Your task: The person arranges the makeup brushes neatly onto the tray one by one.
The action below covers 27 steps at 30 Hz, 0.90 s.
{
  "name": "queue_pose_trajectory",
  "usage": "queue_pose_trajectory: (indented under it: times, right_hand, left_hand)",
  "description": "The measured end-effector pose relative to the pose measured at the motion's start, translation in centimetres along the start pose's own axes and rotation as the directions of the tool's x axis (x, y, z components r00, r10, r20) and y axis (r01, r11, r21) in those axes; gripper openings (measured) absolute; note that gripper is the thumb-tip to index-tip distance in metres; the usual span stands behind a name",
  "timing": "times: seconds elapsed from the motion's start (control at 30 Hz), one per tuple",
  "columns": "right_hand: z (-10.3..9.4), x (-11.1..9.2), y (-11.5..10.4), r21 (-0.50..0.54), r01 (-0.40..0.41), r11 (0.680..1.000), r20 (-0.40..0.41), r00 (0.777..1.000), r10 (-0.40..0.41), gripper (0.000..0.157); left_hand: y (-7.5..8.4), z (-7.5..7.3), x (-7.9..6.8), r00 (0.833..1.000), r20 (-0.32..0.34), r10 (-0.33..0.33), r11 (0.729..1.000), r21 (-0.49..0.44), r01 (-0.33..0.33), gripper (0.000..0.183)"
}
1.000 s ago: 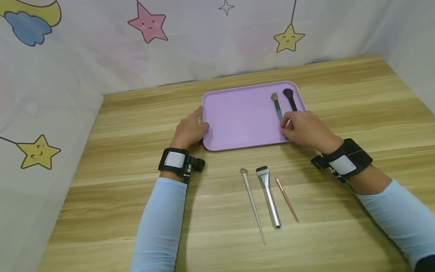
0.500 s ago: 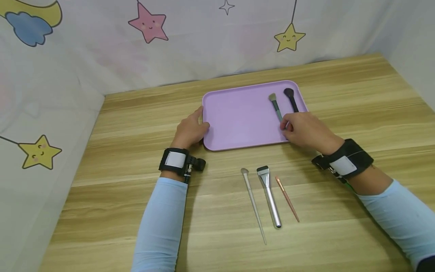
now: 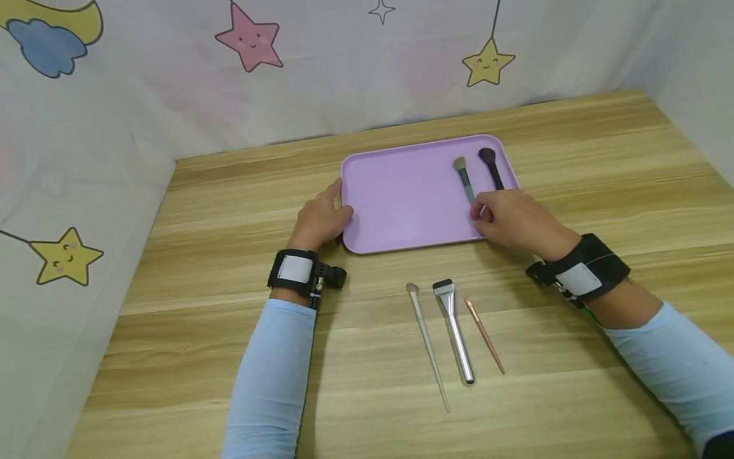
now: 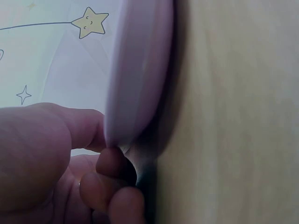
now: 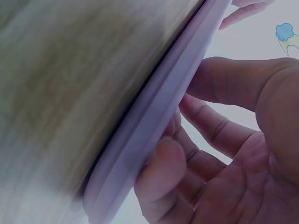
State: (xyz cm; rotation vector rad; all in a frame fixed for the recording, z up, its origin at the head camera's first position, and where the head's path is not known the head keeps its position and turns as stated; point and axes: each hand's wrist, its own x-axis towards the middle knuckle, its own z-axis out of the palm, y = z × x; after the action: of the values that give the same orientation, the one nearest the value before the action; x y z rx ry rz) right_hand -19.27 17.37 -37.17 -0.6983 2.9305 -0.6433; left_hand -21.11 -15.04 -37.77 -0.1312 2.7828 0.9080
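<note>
On the lilac tray (image 3: 401, 197) lie a green-handled makeup brush (image 3: 466, 182) and a black makeup brush (image 3: 490, 167), side by side at the right end. My right hand (image 3: 518, 220) pinches the green brush's handle end; in the right wrist view, the tray's rim (image 5: 145, 126) hides the handle from sight. The black brush's lower part is behind that hand. My left hand (image 3: 318, 220) grips the tray's left edge, thumb over the rim. The left wrist view shows the fingertips (image 4: 110, 161) at the tray's outer side (image 4: 140, 70).
In front of the tray, three more brushes lie on the wooden table (image 3: 201, 357): a slim pale brush (image 3: 427, 347), a flat-headed silver brush (image 3: 455, 335) and a thin copper-coloured brush (image 3: 484, 336). A printed curtain (image 3: 344, 76) hangs behind the table.
The green brush's head has shifted slightly left on the tray, away from the black brush, with my right hand at its handle. My left hand has stayed on the tray's edge.
</note>
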Motion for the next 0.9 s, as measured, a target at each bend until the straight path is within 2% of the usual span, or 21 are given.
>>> queue_pose_trajectory:
  times: [0.57,0.9]
  right_hand:
    - [-0.6,-0.4,-1.1,0.0,-0.038,0.999,0.01,0.999,0.038,0.014]
    - [-0.9,-1.1,-2.4,-0.025,-0.018,1.0,0.072,0.997,0.019,0.014]
  left_hand:
    - [-0.2,0.0,0.0,1.0,-0.004,0.012,1.0,0.011,-0.012,0.066]
    - [-0.1,-0.1,0.0,1.0,0.002,0.007,1.0,0.004,-0.007,0.066]
